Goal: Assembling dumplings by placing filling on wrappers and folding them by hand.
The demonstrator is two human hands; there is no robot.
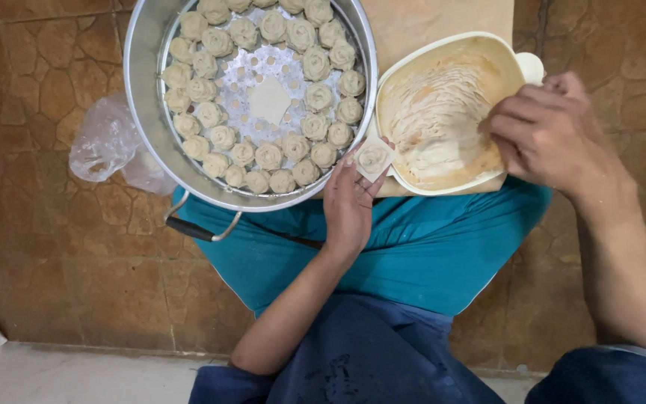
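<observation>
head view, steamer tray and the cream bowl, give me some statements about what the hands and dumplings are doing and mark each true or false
1. The left hand holds a flat dough wrapper with a dab of filling on it. True.
2. The steamer tray is packed right across with dumplings. False: they form rings near the rim, and the perforated middle is bare.
3. The right hand rests at the edge of the cream bowl. True.
4. The cream bowl is heaped full of filling. False: it is nearly scraped out, with only smears left.
5. A crumpled clear plastic bag lies on the floor beside the steamer tray. True.
6. The tray has no handle. False: a wire handle with a dark grip sticks out at its lower edge.
</observation>
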